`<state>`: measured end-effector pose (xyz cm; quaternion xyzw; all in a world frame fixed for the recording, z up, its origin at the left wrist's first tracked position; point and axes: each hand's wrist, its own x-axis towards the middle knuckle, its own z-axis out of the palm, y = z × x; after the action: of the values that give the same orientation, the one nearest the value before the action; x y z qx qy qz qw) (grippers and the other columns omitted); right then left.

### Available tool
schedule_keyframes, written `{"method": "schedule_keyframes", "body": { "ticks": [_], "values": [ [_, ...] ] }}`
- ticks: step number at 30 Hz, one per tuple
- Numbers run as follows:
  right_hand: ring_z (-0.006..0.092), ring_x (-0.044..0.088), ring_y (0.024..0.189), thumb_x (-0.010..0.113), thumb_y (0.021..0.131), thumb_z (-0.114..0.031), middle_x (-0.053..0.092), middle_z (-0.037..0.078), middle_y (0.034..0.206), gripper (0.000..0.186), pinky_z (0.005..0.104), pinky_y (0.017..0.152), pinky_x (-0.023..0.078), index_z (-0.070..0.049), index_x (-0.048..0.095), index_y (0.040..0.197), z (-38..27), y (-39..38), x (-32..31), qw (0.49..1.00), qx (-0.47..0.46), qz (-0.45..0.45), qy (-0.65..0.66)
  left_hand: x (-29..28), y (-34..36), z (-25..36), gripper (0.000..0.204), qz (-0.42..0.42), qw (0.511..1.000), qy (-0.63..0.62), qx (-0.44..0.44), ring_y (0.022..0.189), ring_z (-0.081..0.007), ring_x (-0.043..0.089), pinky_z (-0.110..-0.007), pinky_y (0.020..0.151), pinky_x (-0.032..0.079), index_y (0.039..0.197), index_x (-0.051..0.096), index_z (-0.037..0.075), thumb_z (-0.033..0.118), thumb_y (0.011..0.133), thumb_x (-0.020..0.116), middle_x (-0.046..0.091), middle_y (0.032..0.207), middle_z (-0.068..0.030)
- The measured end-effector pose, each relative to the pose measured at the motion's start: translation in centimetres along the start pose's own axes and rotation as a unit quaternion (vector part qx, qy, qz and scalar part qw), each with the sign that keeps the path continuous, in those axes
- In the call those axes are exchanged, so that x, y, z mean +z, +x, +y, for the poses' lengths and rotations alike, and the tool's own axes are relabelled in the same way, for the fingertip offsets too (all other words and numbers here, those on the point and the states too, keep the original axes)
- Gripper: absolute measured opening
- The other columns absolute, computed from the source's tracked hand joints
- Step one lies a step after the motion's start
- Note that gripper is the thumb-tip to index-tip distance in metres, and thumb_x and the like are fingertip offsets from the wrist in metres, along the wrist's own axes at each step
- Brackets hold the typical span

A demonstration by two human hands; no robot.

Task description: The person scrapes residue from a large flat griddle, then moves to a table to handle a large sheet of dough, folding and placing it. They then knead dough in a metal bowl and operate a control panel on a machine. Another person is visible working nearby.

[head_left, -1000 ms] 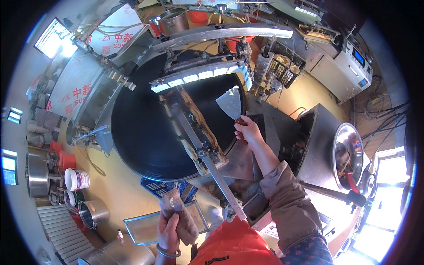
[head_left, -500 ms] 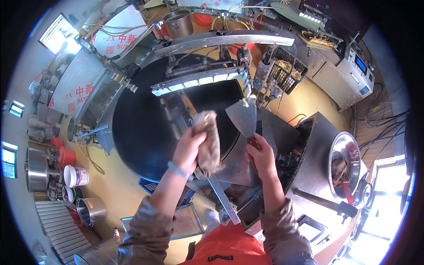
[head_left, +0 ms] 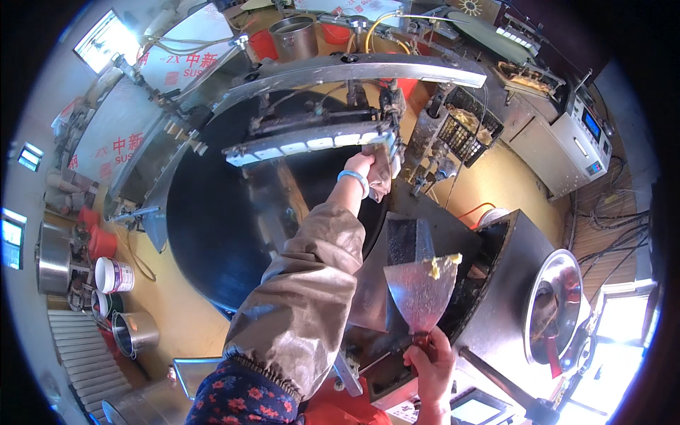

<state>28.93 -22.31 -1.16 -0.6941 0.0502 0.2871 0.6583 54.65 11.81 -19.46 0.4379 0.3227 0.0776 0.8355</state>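
Observation:
My left hand (head_left: 358, 167) reaches far forward, closed on a greyish-pink cloth (head_left: 381, 177). It presses the cloth at the right end of a metal bar faced with white pads (head_left: 304, 146). This bar hangs over a large round black griddle plate (head_left: 202, 212). Nearer to me, my right hand (head_left: 433, 363) grips a wide scraper (head_left: 419, 292) by its dark red handle, blade pointing away. Pale yellow crumbs of residue (head_left: 435, 268) cling to the blade's upper edge. My left sleeve covers part of the plate's near side.
A curved steel beam (head_left: 354, 74) spans above the padded bar. On the right are a black crate (head_left: 469, 126), a grey control box (head_left: 575, 152) and a metal bowl (head_left: 567, 283) holding a brown item. A white bucket (head_left: 113, 275) and a steel pot (head_left: 134, 333) stand on the left.
My left hand has carried the cloth forward and right, from above the near part of the plate to the bar's right end. My right hand has drawn the scraper back toward me.

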Motion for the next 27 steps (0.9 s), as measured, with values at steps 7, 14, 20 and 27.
{"method": "schedule_keyframes", "body": {
  "ticks": [7, 14, 20, 27],
  "values": [
    [0.0087, 0.057, 0.068, 0.060, 0.079, 0.005, 0.058, 0.003, 0.083, 0.038, 0.0204, 0.060, 0.047, -0.003, 0.053, 0.115, 1.1, -0.3, -0.3, 0.998, 0.042, 0.024, 0.043, 0.3, -0.9, 0.3, 0.025, -0.089, 0.971, -0.219, 0.017, 0.091, -0.0286, 0.060, -0.043, 0.082, 0.050, 0.118, 0.049, 0.006, 0.007, 0.095, 0.041, 0.058, 0.107, -0.0127],
    [0.0087, 0.056, 0.062, 0.056, 0.078, 0.005, 0.056, 0.003, 0.085, 0.043, 0.0191, 0.051, 0.044, -0.002, 0.051, 0.121, 1.2, -0.7, 0.2, 0.999, 0.031, 0.023, 0.027, -2.7, -1.6, 0.1, 0.023, -0.043, 0.953, -0.291, 0.066, 0.097, -0.0251, 0.060, -0.040, 0.086, 0.049, 0.116, 0.054, 0.007, 0.010, 0.095, 0.045, 0.059, 0.107, -0.0089],
    [0.0056, 0.054, 0.063, 0.059, 0.082, 0.000, 0.059, 0.000, 0.077, 0.031, 0.0169, 0.052, 0.040, -0.005, 0.054, 0.113, 1.0, -1.1, 0.8, 0.999, 0.007, 0.006, 0.032, -4.5, -3.0, 0.6, 0.021, 0.009, 0.911, -0.409, 0.060, 0.092, -0.0264, 0.059, -0.044, 0.084, 0.050, 0.115, 0.049, 0.007, 0.014, 0.096, 0.042, 0.057, 0.103, -0.0103],
    [0.0082, 0.054, 0.060, 0.055, 0.078, 0.005, 0.054, 0.002, 0.079, 0.041, 0.0171, 0.045, 0.037, -0.002, 0.052, 0.118, 0.2, -1.8, 2.2, 0.999, 0.022, -0.014, 0.038, -10.3, -4.0, 2.8, 0.023, 0.047, 0.902, -0.416, 0.101, 0.095, -0.0288, 0.059, -0.047, 0.084, 0.049, 0.115, 0.048, 0.005, 0.016, 0.097, 0.039, 0.058, 0.103, -0.0119]
  ]
}}
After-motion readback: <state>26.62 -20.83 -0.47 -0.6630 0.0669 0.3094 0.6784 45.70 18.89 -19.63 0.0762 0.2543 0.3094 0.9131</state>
